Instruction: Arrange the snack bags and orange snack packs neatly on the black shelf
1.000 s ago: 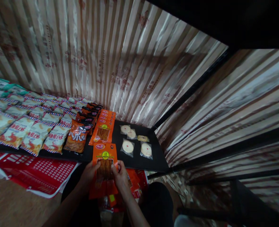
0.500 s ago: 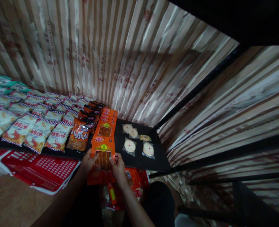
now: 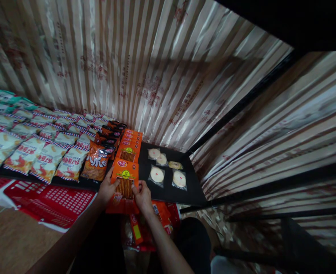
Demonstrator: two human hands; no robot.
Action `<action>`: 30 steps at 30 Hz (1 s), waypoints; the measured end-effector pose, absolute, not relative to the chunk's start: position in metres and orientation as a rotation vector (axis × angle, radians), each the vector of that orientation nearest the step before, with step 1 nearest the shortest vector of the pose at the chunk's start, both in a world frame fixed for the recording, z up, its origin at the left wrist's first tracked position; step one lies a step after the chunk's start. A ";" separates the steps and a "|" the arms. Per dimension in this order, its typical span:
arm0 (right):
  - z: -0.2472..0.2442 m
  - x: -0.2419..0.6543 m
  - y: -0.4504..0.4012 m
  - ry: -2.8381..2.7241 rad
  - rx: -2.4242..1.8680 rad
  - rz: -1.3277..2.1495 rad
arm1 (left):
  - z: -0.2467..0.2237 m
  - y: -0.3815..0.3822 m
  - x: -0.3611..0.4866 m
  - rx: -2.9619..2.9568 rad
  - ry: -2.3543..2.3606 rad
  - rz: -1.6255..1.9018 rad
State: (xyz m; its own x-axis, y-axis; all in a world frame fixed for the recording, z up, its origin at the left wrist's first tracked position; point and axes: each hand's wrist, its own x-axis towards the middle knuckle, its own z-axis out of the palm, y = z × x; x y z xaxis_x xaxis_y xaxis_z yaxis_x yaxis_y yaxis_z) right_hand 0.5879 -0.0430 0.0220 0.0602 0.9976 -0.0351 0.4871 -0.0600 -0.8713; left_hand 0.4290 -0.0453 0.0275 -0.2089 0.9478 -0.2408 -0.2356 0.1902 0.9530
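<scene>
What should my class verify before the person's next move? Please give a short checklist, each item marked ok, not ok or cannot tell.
1. Left hand has a grip on the orange stick-snack packet: ok, at its left edge.
2. Right hand has a grip too: ok, at the right edge.
3. Packet's windowed face showing: ok, brown sticks visible.
4. Packet wholly over the black shelf: not ok, its lower end reaches past the front edge.
5. Packet apart from the row of orange packets behind: cannot tell, they overlap in view.
6. Wrapped round crackers apart from the packet: ok, they lie to its right.
</scene>
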 end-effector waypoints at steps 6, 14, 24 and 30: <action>0.029 0.582 -0.032 -1.575 -1.698 0.813 | 0.024 -0.030 0.423 1.019 1.564 1.225; 0.030 0.581 -0.023 -1.685 -1.741 0.761 | 0.031 -0.035 0.427 1.448 1.939 0.786; 0.026 0.576 -0.017 -1.588 -1.729 0.851 | 0.040 -0.045 0.432 1.586 1.986 0.648; 0.023 0.577 -0.015 -1.577 -1.730 0.830 | 0.028 -0.044 0.436 1.717 1.991 0.702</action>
